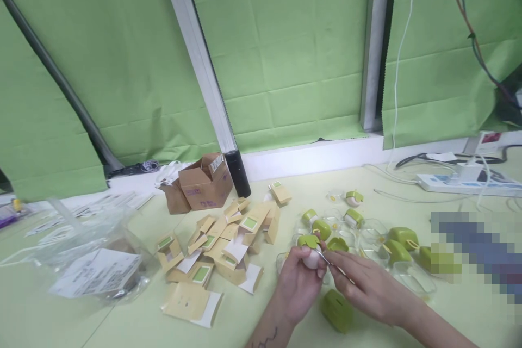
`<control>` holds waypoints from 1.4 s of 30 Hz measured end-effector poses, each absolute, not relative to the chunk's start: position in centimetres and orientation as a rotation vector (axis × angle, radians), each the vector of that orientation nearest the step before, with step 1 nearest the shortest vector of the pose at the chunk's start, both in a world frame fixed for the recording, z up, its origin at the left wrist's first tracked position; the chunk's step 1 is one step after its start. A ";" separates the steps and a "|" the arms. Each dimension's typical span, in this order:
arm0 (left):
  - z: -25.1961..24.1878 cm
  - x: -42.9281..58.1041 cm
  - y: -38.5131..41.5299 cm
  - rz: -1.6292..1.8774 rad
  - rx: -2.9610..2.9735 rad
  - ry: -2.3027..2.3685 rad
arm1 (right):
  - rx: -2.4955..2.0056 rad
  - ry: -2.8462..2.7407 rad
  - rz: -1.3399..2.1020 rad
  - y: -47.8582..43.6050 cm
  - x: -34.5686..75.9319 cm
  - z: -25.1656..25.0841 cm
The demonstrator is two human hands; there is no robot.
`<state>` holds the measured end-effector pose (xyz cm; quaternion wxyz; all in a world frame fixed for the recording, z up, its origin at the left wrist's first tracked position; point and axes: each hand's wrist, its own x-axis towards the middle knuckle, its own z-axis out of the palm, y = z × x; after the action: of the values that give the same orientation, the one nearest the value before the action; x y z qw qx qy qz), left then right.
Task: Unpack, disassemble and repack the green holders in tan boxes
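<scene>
Our left forearm [267, 318] and right forearm [434, 326] are coming in from the bottom edge, leading up to both hands over the bench [134, 318]. Our left hand [297, 283] is pinching a white round piece [311, 259] between thumb and fingers, with its green leaf-shaped top [309, 241] showing above the thumb. Our right hand [367, 280] is closing its fingers around a thin metal tool [325, 258] and pointing it toward the white body; we are not managing to tell whether the tip is touching. Just below the right hand's fingers, a green case [336, 311] is lying on the bench. To the right of that hand, more green cases [402, 238] are sitting among clear plastic trays [414, 278], and beyond both hands similar small green-and-white pieces [354, 199] are resting. Left of the left hand, brown card sleeves [222, 239] are lying in a loose heap, with a cardboard box [206, 187] and a black cylinder [237, 174] standing behind them. Farther left, a clear plastic bag [136, 277] is holding a printed white sheet [95, 272]. Well beyond the right hand, a white power strip [432, 184] is lying near the wall.
</scene>
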<state>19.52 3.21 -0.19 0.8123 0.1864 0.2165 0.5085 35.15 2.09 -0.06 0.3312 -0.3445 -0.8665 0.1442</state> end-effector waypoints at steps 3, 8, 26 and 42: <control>-0.1 19.2 3.3 1.076 0.487 0.452 | -0.962 -2.245 0.400 2.2 35.0 -0.1; 0.1 18.3 3.5 1.142 0.670 0.513 | -0.891 -2.169 0.336 3.3 36.4 -0.1; 0.7 18.7 2.7 0.815 1.802 1.134 | -1.085 -1.832 0.835 5.2 35.5 0.3; -0.4 19.1 4.1 1.089 1.683 1.118 | -1.038 -1.497 0.905 6.0 35.9 -0.3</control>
<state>19.13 4.06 -0.39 0.4109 0.6686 0.4440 0.4325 35.86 5.98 -0.35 0.5256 -0.4341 -0.6261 0.3785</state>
